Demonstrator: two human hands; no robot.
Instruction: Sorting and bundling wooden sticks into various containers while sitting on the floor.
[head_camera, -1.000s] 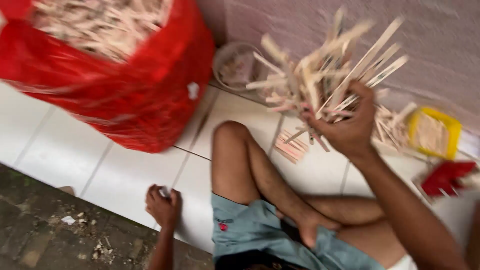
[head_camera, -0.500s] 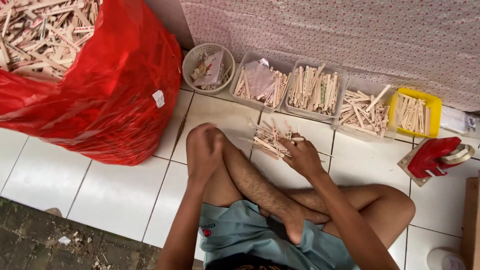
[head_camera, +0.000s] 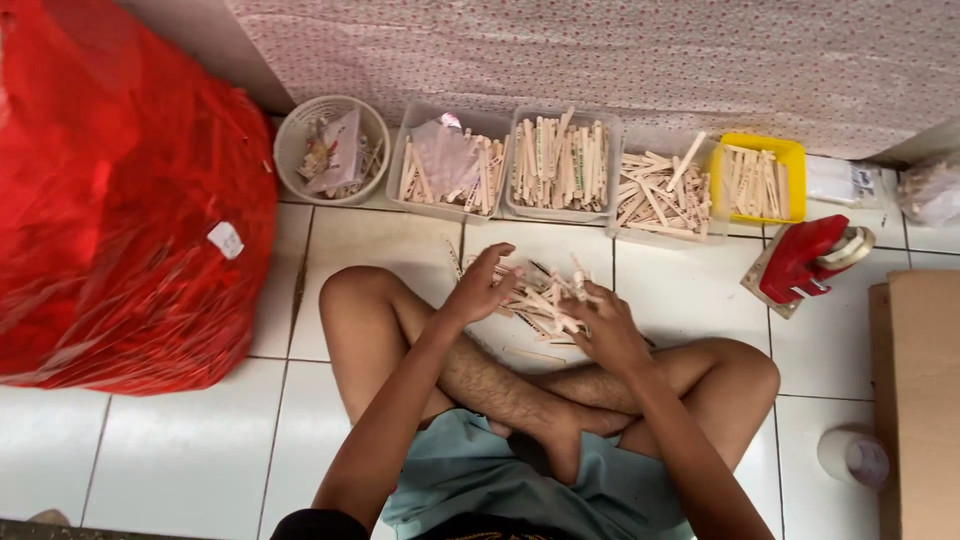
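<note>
I sit cross-legged on white floor tiles. A loose pile of thin wooden sticks (head_camera: 535, 300) lies on the tile in front of my shins. My left hand (head_camera: 482, 285) rests on the pile's left side with fingers spread over the sticks. My right hand (head_camera: 600, 325) lies on the pile's right side, fingers curled among the sticks. Whether either hand grips a stick is hidden by the fingers.
Along the wall stand a round white basket (head_camera: 332, 150), three clear trays of sticks (head_camera: 560, 165) and a yellow tray (head_camera: 758, 180). A big red plastic sack (head_camera: 120, 210) fills the left. A red tape dispenser (head_camera: 805, 262), cardboard (head_camera: 915, 400) and a white cup (head_camera: 852, 458) sit right.
A second ago my right hand held a large bunch of sticks up; that bunch now lies on the floor. My left hand came from the floor beside me onto the pile.
</note>
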